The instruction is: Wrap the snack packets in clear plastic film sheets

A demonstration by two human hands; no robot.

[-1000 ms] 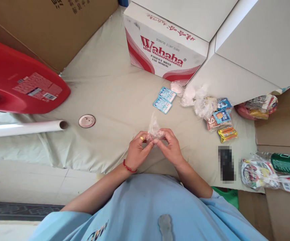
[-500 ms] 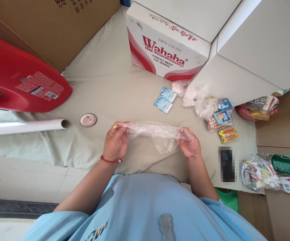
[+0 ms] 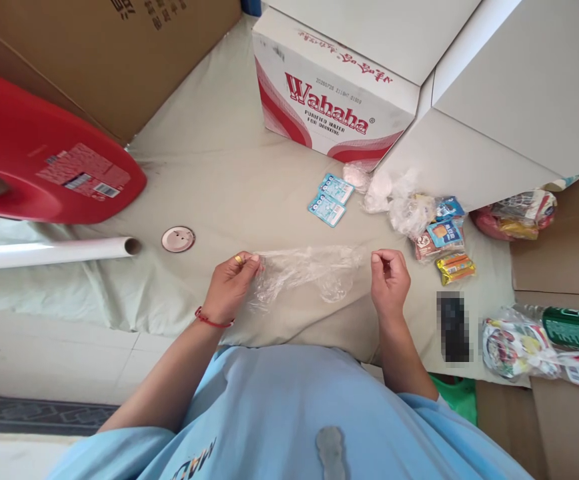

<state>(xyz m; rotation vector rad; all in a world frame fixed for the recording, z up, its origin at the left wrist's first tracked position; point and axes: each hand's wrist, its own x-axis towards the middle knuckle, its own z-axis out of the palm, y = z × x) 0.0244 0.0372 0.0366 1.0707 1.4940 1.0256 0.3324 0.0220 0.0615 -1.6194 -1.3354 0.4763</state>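
A thin, crinkled clear plastic film is stretched between my hands above the cloth-covered surface; whether it is a bag or a cover I cannot tell. My left hand pinches its left end between thumb and forefinger. At the other end, my right hand is closed, thumb against curled fingers, with the film's faint right edge running up to the thumb. The film's top edge is nearly straight, and its lower part hangs loose. Left of my left hand lies a small round pinkish disc.
Ahead stands a Wahaha carton, with two blue packets before it. Wrapped snacks lie at right, near a pixelated dark object and a bottle. A red jug and white tube occupy the left.
My hands have moved slightly farther apart. The right fingers, earlier spread under the film, are now curled closed, and the film looks flatter.
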